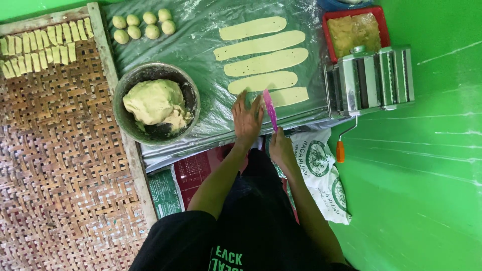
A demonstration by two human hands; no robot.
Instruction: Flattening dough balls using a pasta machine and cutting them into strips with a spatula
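Several long flat strips of pale yellow dough (260, 45) lie side by side on a clear plastic sheet (201, 35). My left hand (247, 118) rests flat on the sheet, fingers spread, touching the nearest strip (291, 96). My right hand (279, 145) grips a pink knife (270, 109) whose blade lies across that nearest strip. A dark metal bowl (187, 93) to the left holds a big lump of dough (154, 102).
A metal pasta roller (370, 78) with an orange-handled crank (341, 149) stands at right, a red tray of filling (354, 30) behind it. Dough balls (142, 26) sit at the sheet's far left. A woven bamboo tray (60, 150) carries cut pieces (45, 46). A printed sack (321, 170) lies near my knees.
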